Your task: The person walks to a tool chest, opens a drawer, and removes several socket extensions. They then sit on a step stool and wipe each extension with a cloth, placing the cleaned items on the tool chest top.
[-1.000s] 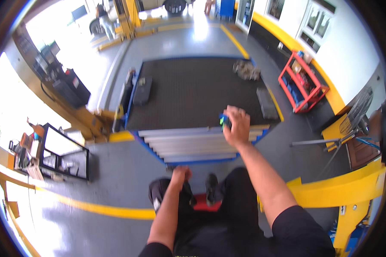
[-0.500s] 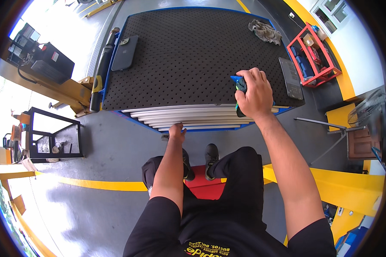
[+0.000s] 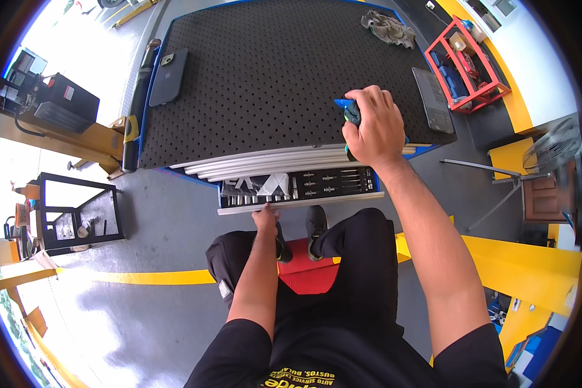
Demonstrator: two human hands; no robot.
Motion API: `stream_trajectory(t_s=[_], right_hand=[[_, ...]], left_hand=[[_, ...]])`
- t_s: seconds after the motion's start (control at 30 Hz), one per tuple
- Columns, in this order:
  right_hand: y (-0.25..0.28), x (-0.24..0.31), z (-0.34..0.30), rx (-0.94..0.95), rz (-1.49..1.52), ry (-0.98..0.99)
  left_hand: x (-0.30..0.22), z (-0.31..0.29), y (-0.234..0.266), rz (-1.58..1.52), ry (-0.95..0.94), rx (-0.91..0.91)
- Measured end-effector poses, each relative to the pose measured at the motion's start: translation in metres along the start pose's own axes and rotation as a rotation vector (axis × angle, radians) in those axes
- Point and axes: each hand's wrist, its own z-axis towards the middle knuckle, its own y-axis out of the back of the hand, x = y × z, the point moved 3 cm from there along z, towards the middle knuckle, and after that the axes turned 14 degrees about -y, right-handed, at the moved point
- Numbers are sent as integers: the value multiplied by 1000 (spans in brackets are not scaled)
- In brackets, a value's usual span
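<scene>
My left hand (image 3: 265, 220) has its fingers curled on the front edge of a pulled-out drawer (image 3: 330, 202) in a tool cabinet. Inside lie silver sockets (image 3: 237, 200), several slim bits (image 3: 349, 182) in a black tray, and a white and dark plastic wrapper (image 3: 275, 185). Over the near right part of the cabinet's black perforated top (image 3: 252, 84), my right hand (image 3: 377, 128) is closed around a dark bundle (image 3: 352, 112) with blue and green parts. It may be a glove; the palm hides most of it.
A phone (image 3: 169, 77) lies at the top's left, a grey rag (image 3: 389, 29) at its far right, a laptop-like device (image 3: 432, 100) at its right edge. A long black tool (image 3: 136, 116) runs along the left side. Right stands a red cart (image 3: 470, 103); left, a black frame (image 3: 77, 240).
My left hand has drawn the drawer out toward me, so its sockets and bits now show. My right hand keeps its hold on the bundle. The view has shifted slightly.
</scene>
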Motion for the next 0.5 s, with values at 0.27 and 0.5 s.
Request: stream_trajectory(t_s=[0.27,0.5], right_hand=[[3,0,-4,19,-14,-24],[4,-2,0,50,-52,-43]], left_hand=[[8,-38,38,282,202,141],[12,-25,49,307,257,218]])
